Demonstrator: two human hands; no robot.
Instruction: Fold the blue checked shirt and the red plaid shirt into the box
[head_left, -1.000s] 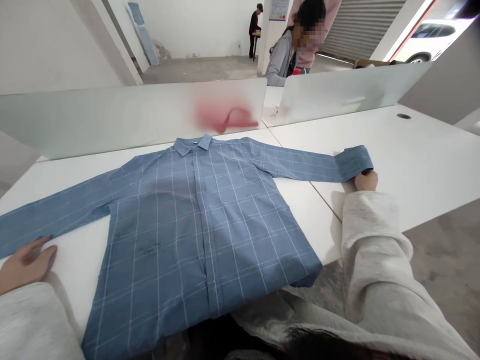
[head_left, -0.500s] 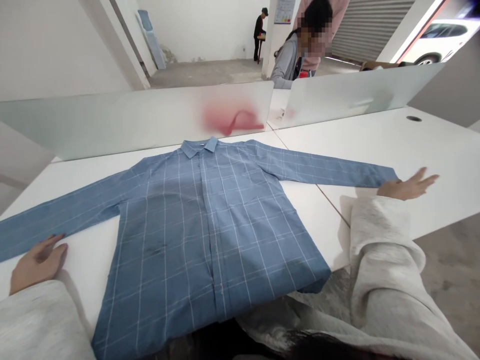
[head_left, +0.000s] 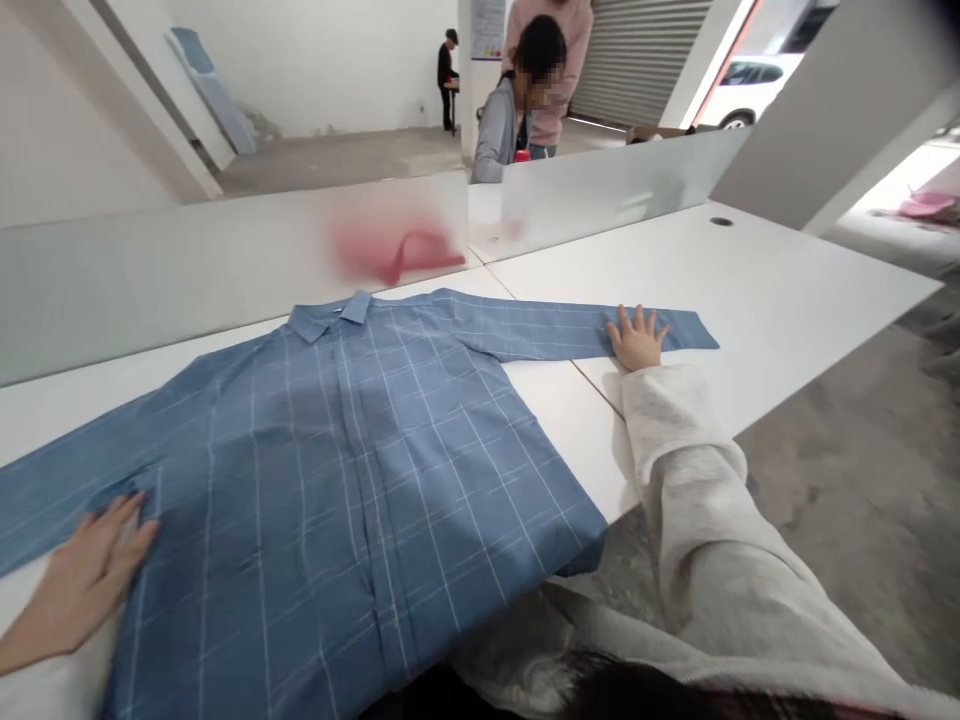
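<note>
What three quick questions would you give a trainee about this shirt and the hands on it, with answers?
1. True or false: the right hand lies open on a sleeve of the blue plaid shirt.
2. What stands just beyond the collar on the white desk? A: a frosted glass divider. B: a bookshelf. C: a curtain.
3. Fill in the blank: the shirt lies with its ___ facing up.

Key: 1 true; 2 A; 3 front.
</note>
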